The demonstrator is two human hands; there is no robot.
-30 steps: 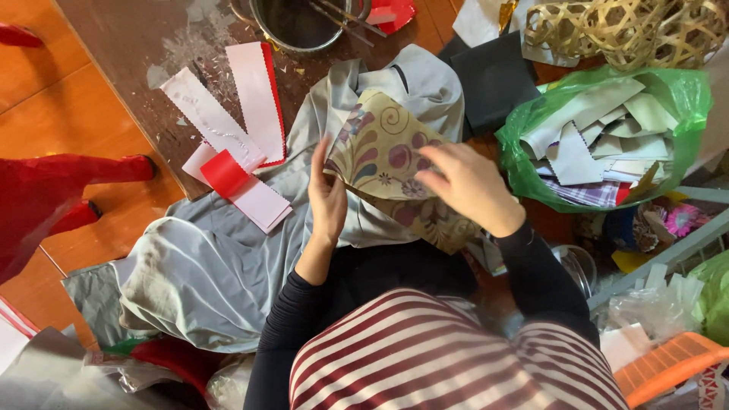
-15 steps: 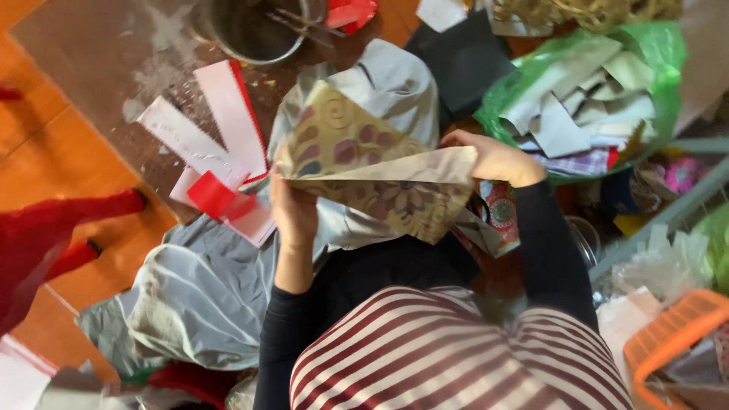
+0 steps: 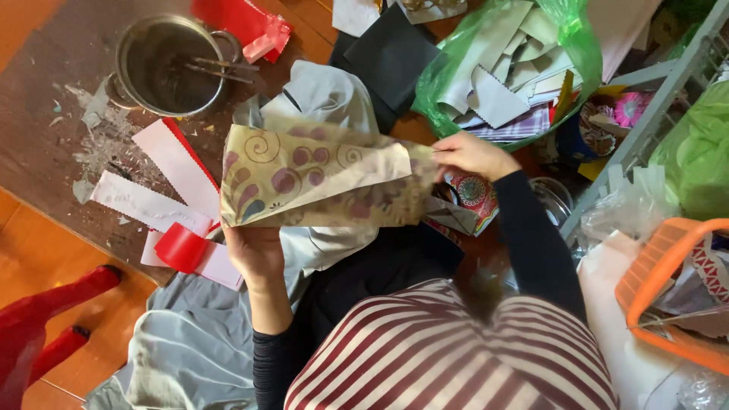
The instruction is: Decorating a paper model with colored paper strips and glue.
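Gripping the patterned paper sheet (image 3: 326, 178) at opposite edges, the left hand (image 3: 257, 254) clasps its lower left corner and the right hand (image 3: 471, 154) pinches its right end, below the metal pot (image 3: 168, 64), beside the crowded green bag (image 3: 509, 72).

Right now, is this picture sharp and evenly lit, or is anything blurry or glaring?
Head view: the patterned paper between the left hand and right hand is fairly sharp under soft, even light; the metal pot shows no harsh glare; the striped top at the bottom looks softer, and the orange basket at the right edge is cut off.
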